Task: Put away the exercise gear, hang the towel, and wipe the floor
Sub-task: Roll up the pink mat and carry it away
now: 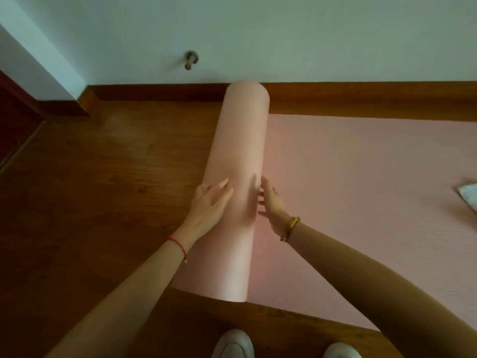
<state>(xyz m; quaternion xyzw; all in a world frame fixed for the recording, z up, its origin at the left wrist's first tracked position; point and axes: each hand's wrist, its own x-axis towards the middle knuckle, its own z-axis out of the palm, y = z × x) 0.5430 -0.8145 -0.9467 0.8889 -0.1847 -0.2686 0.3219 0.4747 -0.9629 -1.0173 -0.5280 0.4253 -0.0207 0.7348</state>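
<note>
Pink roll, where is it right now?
In the head view, the roll lies mid-frame, at the left edge of the flat mat, between the left hand and right hand, far end near the baseboard.

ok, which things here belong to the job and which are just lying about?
Job: mat, half rolled; left hand and right hand, both on its rolled part; floor; white cloth on the mat, maybe the towel.
Lying about: doorstop; shoes.

Dim, soft daylight; slight overall blur, wide-angle bending at edges.
</note>
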